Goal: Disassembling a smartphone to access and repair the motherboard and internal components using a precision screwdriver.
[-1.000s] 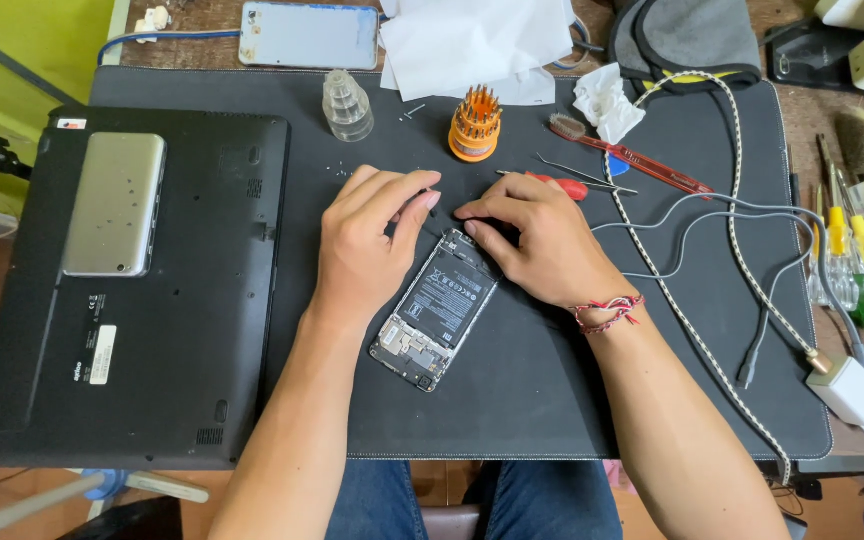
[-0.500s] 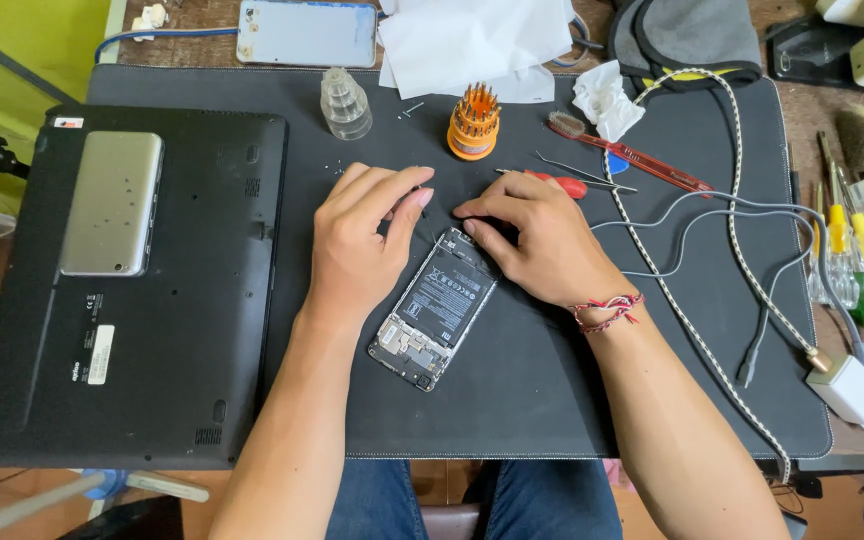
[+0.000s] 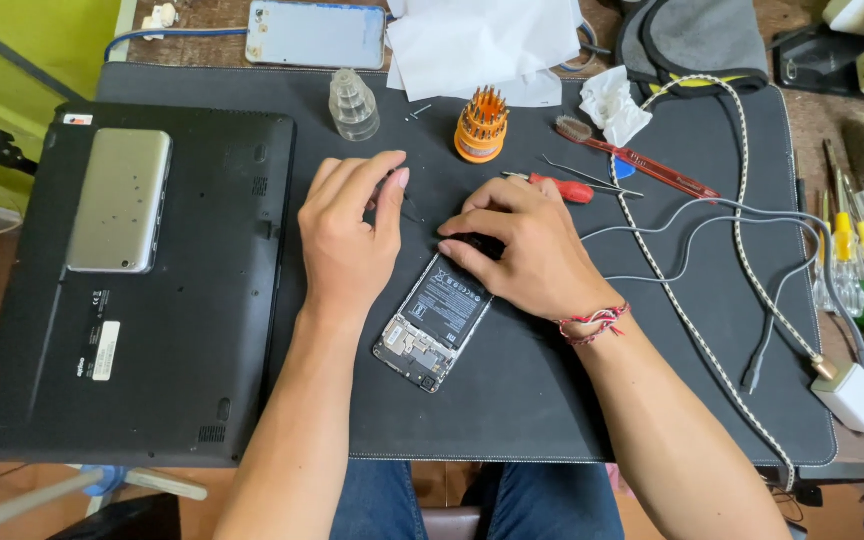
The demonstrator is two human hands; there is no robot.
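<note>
An opened phone (image 3: 437,320) with its back off lies tilted on the black mat (image 3: 512,410), its battery and circuit board showing. My right hand (image 3: 527,250) rests on the phone's far end, fingers curled over that edge. My left hand (image 3: 347,235) is just left of and beyond that end, fingers drawn together at the tips. A thin dark piece shows under those fingertips; I cannot tell whether it is held.
An upturned black laptop (image 3: 202,330) carries a silver phone cover (image 3: 117,200) at the left. Beyond my hands: a clear plastic cap (image 3: 354,105), an orange bit holder (image 3: 480,125), a red screwdriver (image 3: 562,188), a brush (image 3: 642,158). Cables and a white charger (image 3: 857,400) lie right.
My left hand has drawn up and away from the phone's far end, fingertips now pinched together. My right hand stays on the phone.
</note>
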